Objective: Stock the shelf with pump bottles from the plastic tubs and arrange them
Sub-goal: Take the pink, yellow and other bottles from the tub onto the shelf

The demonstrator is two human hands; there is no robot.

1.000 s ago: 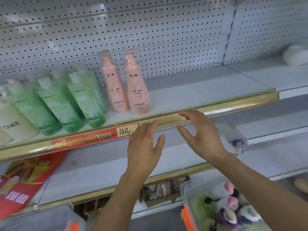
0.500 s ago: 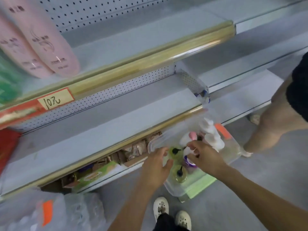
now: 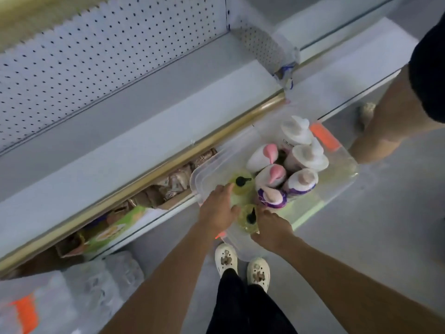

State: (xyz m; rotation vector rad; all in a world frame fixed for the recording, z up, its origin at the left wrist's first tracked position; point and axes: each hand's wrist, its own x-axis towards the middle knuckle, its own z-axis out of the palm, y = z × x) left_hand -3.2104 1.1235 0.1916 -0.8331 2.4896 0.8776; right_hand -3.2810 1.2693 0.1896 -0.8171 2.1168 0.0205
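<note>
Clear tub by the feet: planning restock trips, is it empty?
Not empty. The clear tub holds two yellow bottles and several white bottles, upright.

Contents of view, by count: clear plastic tubs (image 3: pixel 342 165), two (the second (image 3: pixel 48 302) at lower left); yellow bottles with black pumps (image 3: pixel 240 186), two; white bottles with pink pumps (image 3: pixel 271 174), two; white bottles with pale caps (image 3: pixel 302 182), four; hands (image 3: pixel 220 212), two.

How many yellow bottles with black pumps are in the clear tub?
2. One yellow bottle stands at the tub's shelf-side corner, by the left hand; the other stands nearer the person, between both hands. Others may be hidden under the hands.
</note>
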